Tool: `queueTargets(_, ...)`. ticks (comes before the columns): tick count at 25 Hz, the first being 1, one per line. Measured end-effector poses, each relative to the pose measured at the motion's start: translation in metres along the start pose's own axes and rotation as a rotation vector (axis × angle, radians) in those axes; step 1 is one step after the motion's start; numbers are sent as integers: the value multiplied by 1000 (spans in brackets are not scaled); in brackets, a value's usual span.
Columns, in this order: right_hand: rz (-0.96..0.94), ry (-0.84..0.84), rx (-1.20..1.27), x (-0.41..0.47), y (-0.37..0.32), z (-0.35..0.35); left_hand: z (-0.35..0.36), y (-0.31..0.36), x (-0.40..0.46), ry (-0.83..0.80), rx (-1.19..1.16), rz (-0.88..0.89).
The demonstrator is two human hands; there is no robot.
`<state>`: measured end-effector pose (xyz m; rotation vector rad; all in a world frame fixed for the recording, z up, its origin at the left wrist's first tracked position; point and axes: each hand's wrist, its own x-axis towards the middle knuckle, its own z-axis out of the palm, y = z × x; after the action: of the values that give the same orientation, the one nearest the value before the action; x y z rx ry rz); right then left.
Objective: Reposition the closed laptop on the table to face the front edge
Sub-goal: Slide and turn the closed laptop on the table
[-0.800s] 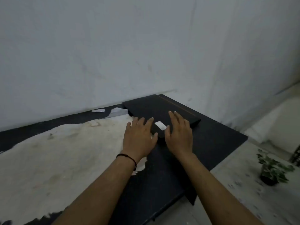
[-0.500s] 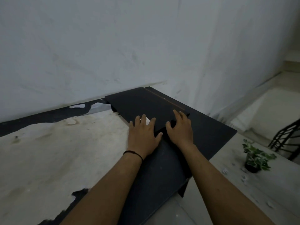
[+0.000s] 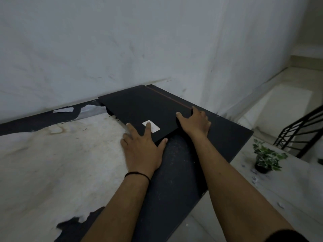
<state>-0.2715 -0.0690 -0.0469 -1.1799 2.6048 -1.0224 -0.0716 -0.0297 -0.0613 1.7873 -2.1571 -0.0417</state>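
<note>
A pale wall (image 3: pixel 122 49) filled the upper part of the view, with the table (image 3: pixel 52 163) pushed against it; the table's top was dark where its light covering had peeled away. The closed black laptop (image 3: pixel 145 109) lay flat at the table's far right corner, near the wall, turned at an angle to the front edge. The left hand (image 3: pixel 141 151) rested with fingers spread and flat over the laptop's near corner, one fingertip on a white sticker (image 3: pixel 151 126). The right hand (image 3: pixel 195 123) curled its fingers around the laptop's right corner, gripping it. A thin black band (image 3: pixel 138 174) circled the left wrist. On the floor to the right stood a small potted plant (image 3: pixel 265 158)
</note>
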Motion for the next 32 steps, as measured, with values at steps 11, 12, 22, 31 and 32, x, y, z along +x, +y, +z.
queueTargets(11,-23,47,116,-71,-2,-13,-11,-14,-17,71,108,116)
queueTargets(12,-24,53,123,-82,-3,-11,-11,-14,-19,79,116,128)
queueTargets(22,13,137,-22,-113,-13,-3,-11,-16,-18,22,134,286)
queueTargets(31,-65,56,203,-150,-12,-11,-23,-34,-37,64,135,177)
queueTargets(32,-83,38,239,-151,-9,-12,-24,-34,-38,66,134,169)
